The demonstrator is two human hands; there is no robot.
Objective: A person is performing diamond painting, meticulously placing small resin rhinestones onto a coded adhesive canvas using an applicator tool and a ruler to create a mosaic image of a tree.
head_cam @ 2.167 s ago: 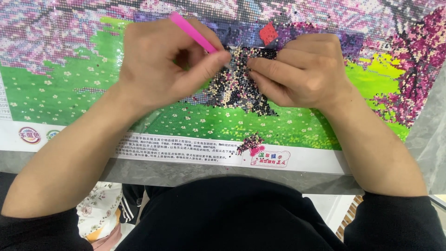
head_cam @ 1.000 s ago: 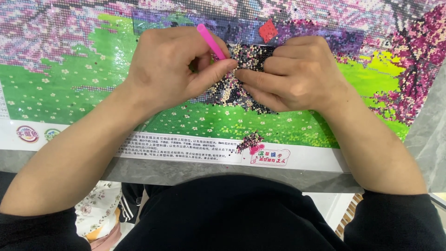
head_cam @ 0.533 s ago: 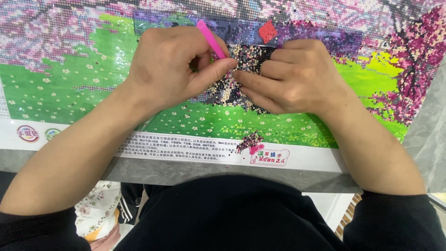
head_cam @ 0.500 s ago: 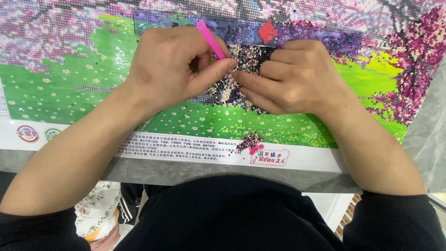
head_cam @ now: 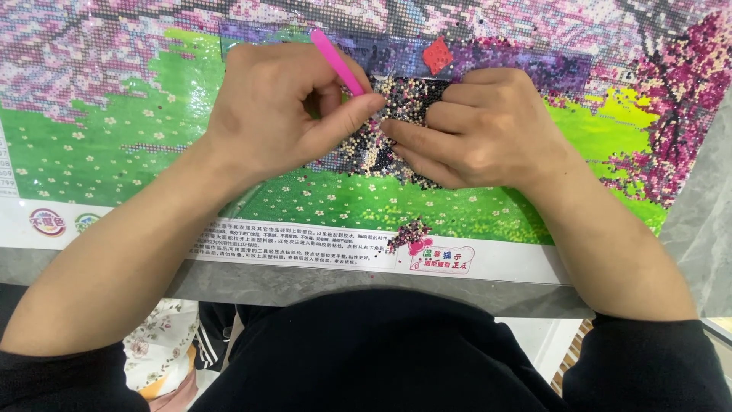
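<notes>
A diamond painting canvas point(head_cam: 122, 145) of pink blossom trees over green grass lies flat on the table. My left hand point(head_cam: 282, 114) grips a pink applicator pen point(head_cam: 335, 61), its tip down at a patch of dark and pale beads point(head_cam: 374, 145) in the canvas middle. My right hand point(head_cam: 488, 130) rests curled on the canvas beside that patch, its fingertips touching the left thumb. Whether it pinches anything is hidden. A small red square piece point(head_cam: 438, 56) lies just beyond the hands.
A little heap of loose pink and dark beads point(head_cam: 408, 231) sits on the canvas's white printed border near the grey table edge point(head_cam: 320, 284). A clear plastic strip point(head_cam: 534, 65) covers the purple band. Flowered fabric point(head_cam: 156, 347) shows below the table.
Both hands have drifted slightly rightward over the bead patch since the earliest frame, and the pen tilts steeper. Over the last half second almost nothing has moved.
</notes>
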